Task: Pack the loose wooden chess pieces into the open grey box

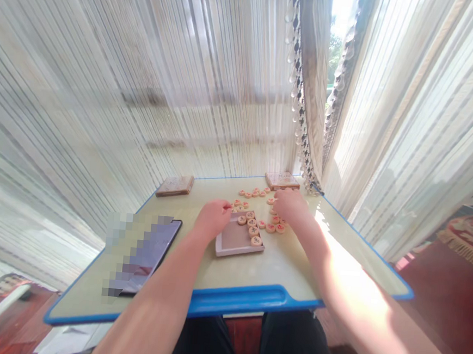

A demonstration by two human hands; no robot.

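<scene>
Xiangqi pieces, round and pale wood with red or dark characters, lie on the pale table. An open shallow box (234, 239) sits near the middle, with several dark-marked pieces (253, 231) in a row along its right side. My left hand (215, 217) is at the box's back left corner, fingers closed together; what they hold, if anything, is hidden. My right hand (290, 204) is over the loose red-marked pieces (275, 220) right of the box, its fingers curled downward. Its fingertips partly cover those pieces, and I cannot make out what is between them.
More red-marked pieces (255, 193) lie scattered behind the box. Flat boxes stand at the back left (175, 186) and back right (282, 180). A tablet (161, 247), partly blurred out, lies left of my left forearm. The table has a raised blue edge (238, 301); string curtains (227, 89) hang behind it.
</scene>
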